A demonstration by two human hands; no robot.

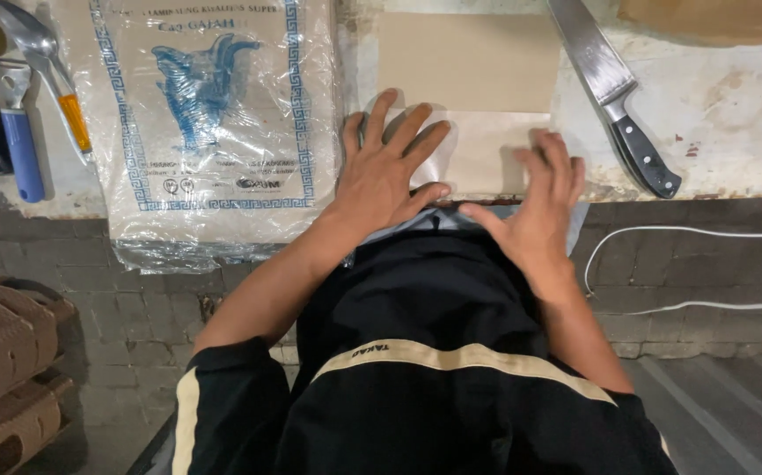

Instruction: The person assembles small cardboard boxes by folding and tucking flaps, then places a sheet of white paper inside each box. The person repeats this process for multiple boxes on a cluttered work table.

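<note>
Two hands press flat on a pale sheet (478, 145) at the table (724, 114) edge. Left hand (385, 171) spreads its fingers wide; right hand (539, 207) lies open too, gripping nothing. Part of the sheet hides under them. A bag (209, 114) lies left, a knife (614, 92) right, its tip cut off.

Both bare forearms reach forward from black sleeves. The left hand (387, 169) lies palm down, fingers spread wide and flat. The right hand (538, 209) is also palm down, fingers close together, thumb stretched toward the left hand.
</note>
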